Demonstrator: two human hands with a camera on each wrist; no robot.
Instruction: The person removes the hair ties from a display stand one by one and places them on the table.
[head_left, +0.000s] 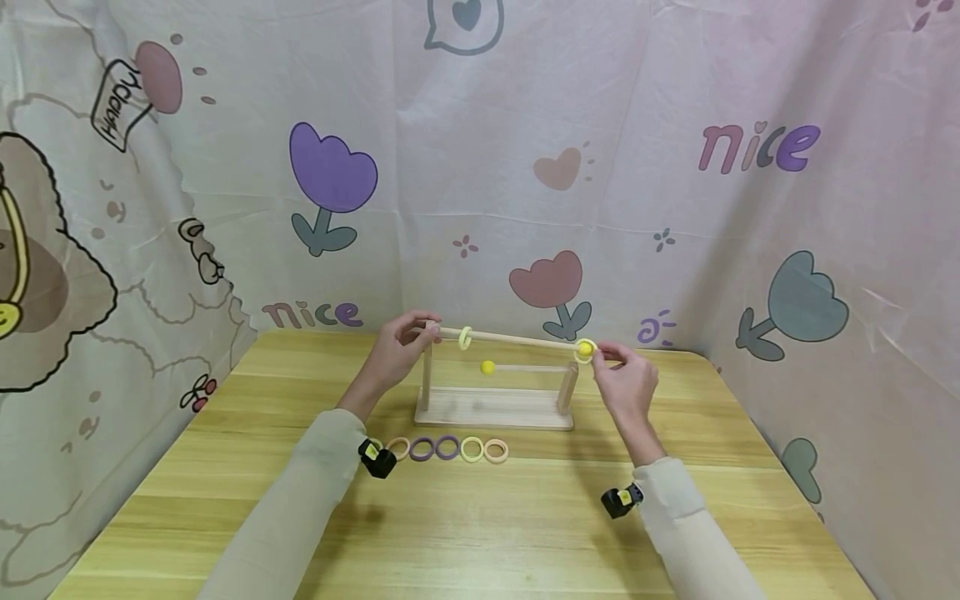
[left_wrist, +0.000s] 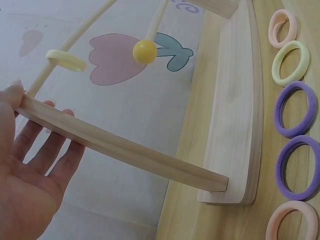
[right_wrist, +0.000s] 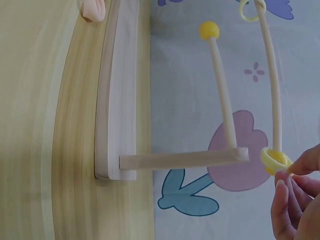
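Note:
A wooden stand (head_left: pixel 491 410) has two posts, each bearing a rod with a yellow ball at its free end. My left hand (head_left: pixel 397 348) holds the top of the left post (left_wrist: pixel 125 145), thumb on one side and fingers behind it. From that post the long upper rod (head_left: pixel 517 339) runs rightward, with a pale yellow hair tie (head_left: pixel 465 337) hanging near its left end. At its right end, my right hand (head_left: pixel 628 382) pinches another pale yellow hair tie (right_wrist: pixel 270 162), which lies around the yellow ball. The lower rod's ball (head_left: pixel 487 367) points left, bare of ties.
In front of the stand lies a row of hair ties: peach (head_left: pixel 496 452), yellow (head_left: pixel 472 450), purple (head_left: pixel 447 447) and others, the leftmost partly hidden by the left wrist camera (head_left: pixel 377 460). A printed curtain (head_left: pixel 450 167) hangs behind the wooden table (head_left: pixel 487 533).

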